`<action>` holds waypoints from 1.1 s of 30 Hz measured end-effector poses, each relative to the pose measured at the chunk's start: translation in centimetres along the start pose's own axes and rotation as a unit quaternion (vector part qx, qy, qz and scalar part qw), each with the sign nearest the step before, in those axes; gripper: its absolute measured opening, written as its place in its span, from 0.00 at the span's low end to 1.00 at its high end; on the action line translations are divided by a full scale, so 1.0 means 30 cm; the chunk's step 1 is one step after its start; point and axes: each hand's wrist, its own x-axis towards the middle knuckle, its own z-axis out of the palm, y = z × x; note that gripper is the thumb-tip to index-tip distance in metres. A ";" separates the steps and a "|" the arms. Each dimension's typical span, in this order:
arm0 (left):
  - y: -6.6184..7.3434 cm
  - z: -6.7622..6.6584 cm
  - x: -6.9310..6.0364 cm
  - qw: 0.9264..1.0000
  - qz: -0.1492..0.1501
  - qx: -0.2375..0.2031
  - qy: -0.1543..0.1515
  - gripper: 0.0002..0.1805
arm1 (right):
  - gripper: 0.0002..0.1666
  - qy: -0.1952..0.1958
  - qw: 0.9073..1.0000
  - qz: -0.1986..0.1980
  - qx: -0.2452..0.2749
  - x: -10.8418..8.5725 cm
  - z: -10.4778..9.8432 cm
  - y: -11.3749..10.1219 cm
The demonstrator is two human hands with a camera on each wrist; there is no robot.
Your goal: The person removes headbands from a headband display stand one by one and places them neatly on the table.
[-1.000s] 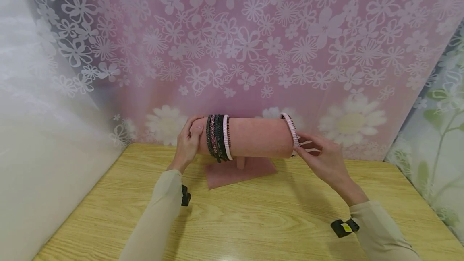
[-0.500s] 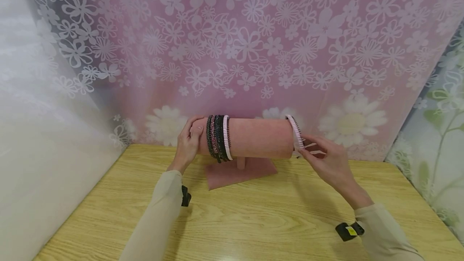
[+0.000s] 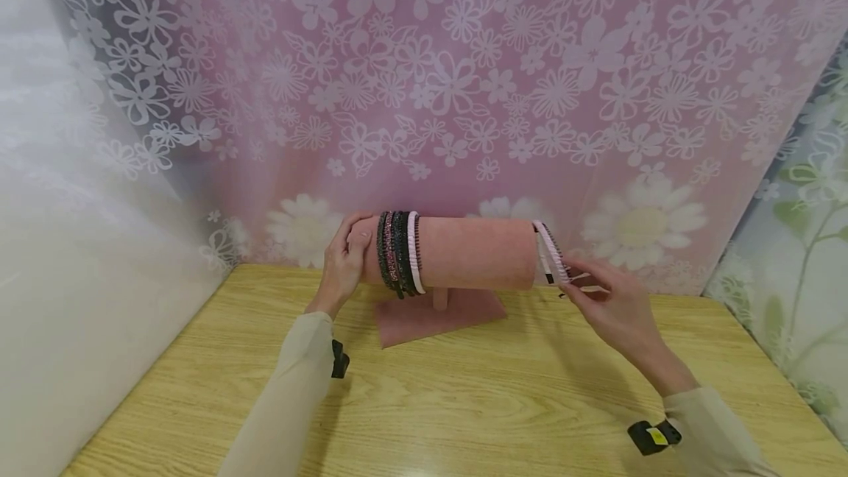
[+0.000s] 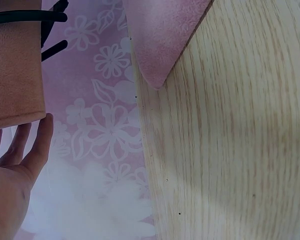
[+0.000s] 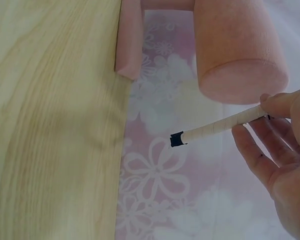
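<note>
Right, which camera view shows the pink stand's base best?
The head view: most of the base shows, its back partly behind the roll. The left wrist view catches only a corner; the right wrist view shows one end, cropped at the top.

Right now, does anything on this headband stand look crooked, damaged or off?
Mildly: the base sits askew under the roll, its front edge slanting instead of running parallel. The headband in the right hand tilts too, but it's being held. I see no damage.

Right grip (image 3: 619,306) in a pinch, left grip (image 3: 341,265) seemingly curled
</note>
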 end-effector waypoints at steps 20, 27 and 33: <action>0.000 0.007 0.003 0.999 0.006 -0.033 0.004 0.20 | 0.28 0.002 0.999 -0.021 -0.024 -0.078 -0.031 0.070; 0.092 -0.014 -0.026 0.999 0.003 -0.039 -0.009 0.22 | 0.27 0.001 0.999 -0.027 -0.045 -0.100 -0.043 0.091; 0.141 -0.023 -0.043 0.999 0.010 -0.038 -0.001 0.21 | 0.27 0.004 0.998 -0.028 -0.061 -0.121 -0.055 0.116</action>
